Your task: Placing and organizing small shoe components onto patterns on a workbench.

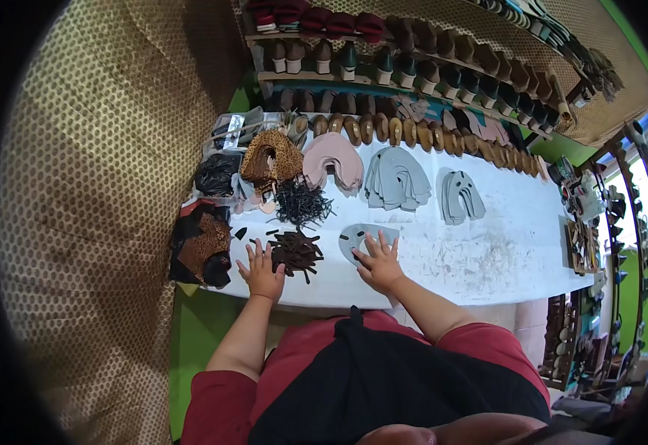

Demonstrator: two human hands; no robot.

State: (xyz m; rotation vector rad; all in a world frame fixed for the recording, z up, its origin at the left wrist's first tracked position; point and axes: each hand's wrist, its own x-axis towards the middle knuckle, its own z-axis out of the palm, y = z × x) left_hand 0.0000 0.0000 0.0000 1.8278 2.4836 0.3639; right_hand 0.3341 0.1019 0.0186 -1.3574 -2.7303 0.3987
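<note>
My left hand point(263, 276) is at the table's near edge with its fingers spread and nothing in them. Just right of it lies a heap of dark brown strips point(299, 252). My right hand point(382, 265) rests with fingers stretched out over a grey curved shoe-upper piece point(347, 243), covering part of it. Small dark strips show on that piece beside my fingertips. Behind the brown heap is a tangle of black strips point(303, 204). Farther back lie a stack of grey upper pieces point(396, 182) and a smaller grey stack point(461, 199).
Pink upper pieces point(331, 157) and leopard-print pieces point(273, 157) lie at the back left of the white table point(502, 256). A dark bag with leopard-print scraps point(204, 248) sits at the left edge. Wooden shoe lasts point(395, 132) line the back, below shelves of shoes. A tool box point(582, 245) stands right.
</note>
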